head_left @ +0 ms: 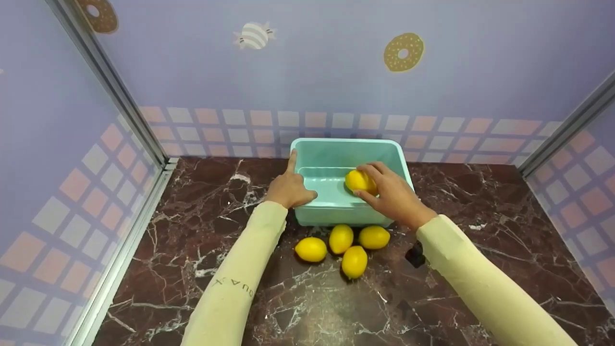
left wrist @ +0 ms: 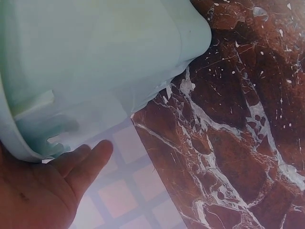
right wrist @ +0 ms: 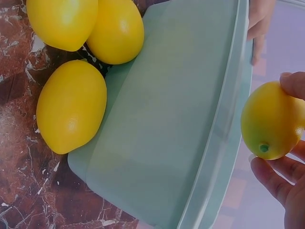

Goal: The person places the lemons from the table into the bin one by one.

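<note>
A light teal plastic bin (head_left: 307,211) stands on the dark marbled table against the back wall. My left hand (head_left: 288,190) holds the bin's left front corner, thumb over the inside and fingers along the outside; in the left wrist view those fingers (left wrist: 90,164) lie beside the wall. My right hand (head_left: 396,194) grips a yellow lemon (head_left: 359,181) between thumb and fingers over the bin's right side. The right wrist view shows this lemon (right wrist: 267,121) above the rim, its green stem end visible. Several more lemons (head_left: 354,262) lie on the table before the bin.
Tiled, purple printed walls (head_left: 326,72) enclose the table (head_left: 206,288) at the back and both sides. A small black object (head_left: 415,255) shows beside the right sleeve (head_left: 480,283). Metal strips (head_left: 129,245) run along the left edge.
</note>
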Demonstrator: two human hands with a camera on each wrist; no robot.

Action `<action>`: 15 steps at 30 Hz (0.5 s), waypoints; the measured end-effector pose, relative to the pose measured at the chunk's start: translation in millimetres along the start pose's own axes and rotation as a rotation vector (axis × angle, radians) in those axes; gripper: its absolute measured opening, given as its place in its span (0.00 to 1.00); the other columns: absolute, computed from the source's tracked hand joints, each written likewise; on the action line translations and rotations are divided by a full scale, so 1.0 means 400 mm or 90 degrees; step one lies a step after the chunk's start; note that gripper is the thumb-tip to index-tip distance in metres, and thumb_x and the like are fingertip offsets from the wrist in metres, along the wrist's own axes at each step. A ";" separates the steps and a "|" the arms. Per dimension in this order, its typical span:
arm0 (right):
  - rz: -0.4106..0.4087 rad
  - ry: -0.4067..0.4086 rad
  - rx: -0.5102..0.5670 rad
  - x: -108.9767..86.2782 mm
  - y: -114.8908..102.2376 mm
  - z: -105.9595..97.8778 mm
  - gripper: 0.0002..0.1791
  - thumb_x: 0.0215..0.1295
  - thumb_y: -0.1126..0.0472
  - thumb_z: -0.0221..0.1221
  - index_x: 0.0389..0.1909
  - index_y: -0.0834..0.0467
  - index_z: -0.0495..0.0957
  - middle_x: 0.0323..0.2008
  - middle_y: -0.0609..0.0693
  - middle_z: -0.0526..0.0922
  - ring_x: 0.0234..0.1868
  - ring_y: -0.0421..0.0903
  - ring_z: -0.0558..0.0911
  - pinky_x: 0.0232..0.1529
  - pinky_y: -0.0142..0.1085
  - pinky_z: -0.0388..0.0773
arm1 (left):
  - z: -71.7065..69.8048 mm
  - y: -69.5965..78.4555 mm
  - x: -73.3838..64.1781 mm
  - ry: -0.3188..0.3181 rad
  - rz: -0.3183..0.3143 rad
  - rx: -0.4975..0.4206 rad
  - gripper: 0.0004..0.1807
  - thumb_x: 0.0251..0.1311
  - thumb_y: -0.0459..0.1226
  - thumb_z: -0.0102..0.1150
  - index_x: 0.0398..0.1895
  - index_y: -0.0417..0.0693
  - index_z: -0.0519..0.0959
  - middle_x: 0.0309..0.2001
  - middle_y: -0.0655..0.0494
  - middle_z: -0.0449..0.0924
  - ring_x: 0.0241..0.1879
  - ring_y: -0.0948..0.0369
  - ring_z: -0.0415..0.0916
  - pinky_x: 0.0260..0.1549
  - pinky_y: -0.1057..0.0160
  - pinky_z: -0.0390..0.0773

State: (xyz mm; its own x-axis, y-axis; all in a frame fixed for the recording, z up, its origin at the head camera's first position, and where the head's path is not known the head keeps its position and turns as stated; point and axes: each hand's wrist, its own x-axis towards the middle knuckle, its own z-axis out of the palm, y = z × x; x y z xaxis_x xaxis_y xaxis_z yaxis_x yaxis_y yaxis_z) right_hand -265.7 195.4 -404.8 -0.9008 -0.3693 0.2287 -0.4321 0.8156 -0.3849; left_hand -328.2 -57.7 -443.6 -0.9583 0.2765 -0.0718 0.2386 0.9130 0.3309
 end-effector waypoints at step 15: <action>0.014 -0.012 -0.009 0.012 0.002 0.001 0.30 0.65 0.47 0.60 0.66 0.53 0.67 0.62 0.53 0.70 0.52 0.54 0.78 0.55 0.49 0.76 | -0.003 0.000 0.000 0.002 0.014 0.009 0.23 0.48 0.52 0.55 0.31 0.40 0.83 0.79 0.53 0.26 0.32 0.51 0.80 0.34 0.53 0.81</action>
State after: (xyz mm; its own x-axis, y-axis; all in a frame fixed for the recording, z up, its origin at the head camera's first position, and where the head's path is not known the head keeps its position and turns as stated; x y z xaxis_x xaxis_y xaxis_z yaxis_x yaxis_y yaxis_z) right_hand -270.4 194.1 -404.5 -0.9109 -0.3590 0.2032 -0.4112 0.8299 -0.3770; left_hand -328.2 -58.1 -442.4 -0.9531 0.2963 -0.0616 0.2624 0.9105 0.3196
